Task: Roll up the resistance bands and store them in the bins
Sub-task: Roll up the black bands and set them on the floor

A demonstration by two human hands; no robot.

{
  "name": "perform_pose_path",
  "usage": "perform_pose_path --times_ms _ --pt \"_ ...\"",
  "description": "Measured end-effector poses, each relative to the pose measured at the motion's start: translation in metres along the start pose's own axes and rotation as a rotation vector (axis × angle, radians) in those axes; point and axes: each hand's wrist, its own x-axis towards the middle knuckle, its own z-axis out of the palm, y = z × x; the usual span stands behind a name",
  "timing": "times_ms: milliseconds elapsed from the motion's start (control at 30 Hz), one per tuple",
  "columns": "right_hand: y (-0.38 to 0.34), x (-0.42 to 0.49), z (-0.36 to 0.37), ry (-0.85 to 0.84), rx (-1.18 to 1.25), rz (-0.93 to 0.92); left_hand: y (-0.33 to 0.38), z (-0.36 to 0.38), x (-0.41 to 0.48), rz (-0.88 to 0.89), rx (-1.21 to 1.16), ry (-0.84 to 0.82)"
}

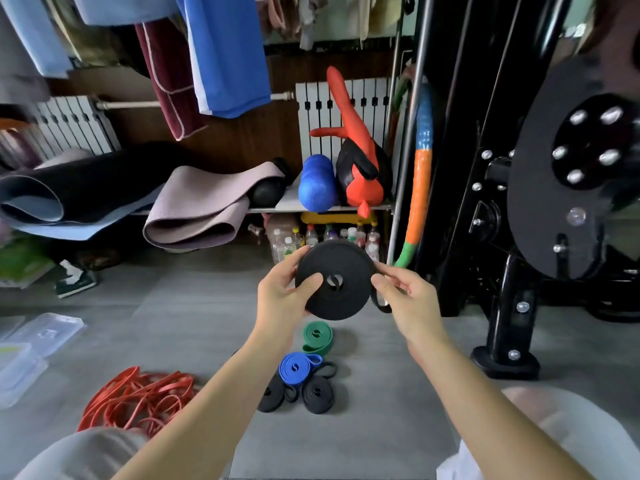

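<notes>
A black resistance band (343, 268), wound into a thick flat coil, is held up in front of me. My left hand (282, 294) grips its left side, thumb on the face near the centre hole. My right hand (407, 299) pinches the right edge, where a short loose end hangs down. On the floor below lie a green rolled band (318, 337), a blue rolled band (298, 368) and two black rolled bands (317, 396), (272, 396). A loose heap of red bands (138, 398) sprawls at the lower left. Clear plastic bins (20, 362) stand at the left edge.
A black gym machine (512, 237) with a base foot stands on the right. A shelf behind holds rolled yoga mats (194, 206), a blue foam roller (317, 183) and a red toy; bottles stand beneath it. A shoe (74, 280) lies at the left.
</notes>
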Motion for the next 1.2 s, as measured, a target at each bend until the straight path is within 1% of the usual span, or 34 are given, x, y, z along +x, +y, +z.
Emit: perform_pose_path --times_ms 67,167,300,400,500,600,733,933,1033,1133,1200 --pt "-0.001 0.000 0.006 -0.006 -0.165 -0.039 0.001 -0.005 0.000 -0.001 -0.012 0.033" --pt "0.002 -0.001 0.018 -0.055 -0.198 -0.054 -0.004 -0.008 0.004 -0.013 -0.008 0.082" --pt "0.009 0.011 0.035 -0.071 -0.309 -0.066 -0.014 -0.008 0.023 -0.029 0.025 0.095" --pt "0.009 0.041 0.045 -0.059 -0.550 -0.052 -0.020 -0.004 0.050 -0.056 0.092 0.079" --pt "0.017 0.075 0.054 -0.103 -0.738 -0.032 -0.034 -0.007 0.085 -0.151 0.136 0.038" --pt "0.042 0.103 0.064 -0.129 -0.826 0.022 -0.063 -0.015 0.115 -0.331 0.091 0.015" --pt "0.111 0.127 0.073 -0.236 -0.840 0.218 -0.125 -0.019 0.135 -0.506 0.095 0.010" --pt "0.256 0.133 0.066 -0.374 -0.842 0.475 -0.260 -0.029 0.139 -0.783 0.118 -0.016" --pt "0.324 0.126 0.061 -0.430 -0.837 0.622 -0.327 -0.031 0.133 -0.953 0.099 0.019" --pt "0.381 0.118 0.060 -0.456 -0.937 0.709 -0.388 -0.032 0.123 -1.078 0.068 0.027" --pt "0.409 0.112 0.062 -0.482 -1.027 0.728 -0.417 -0.031 0.118 -1.107 0.128 -0.011"
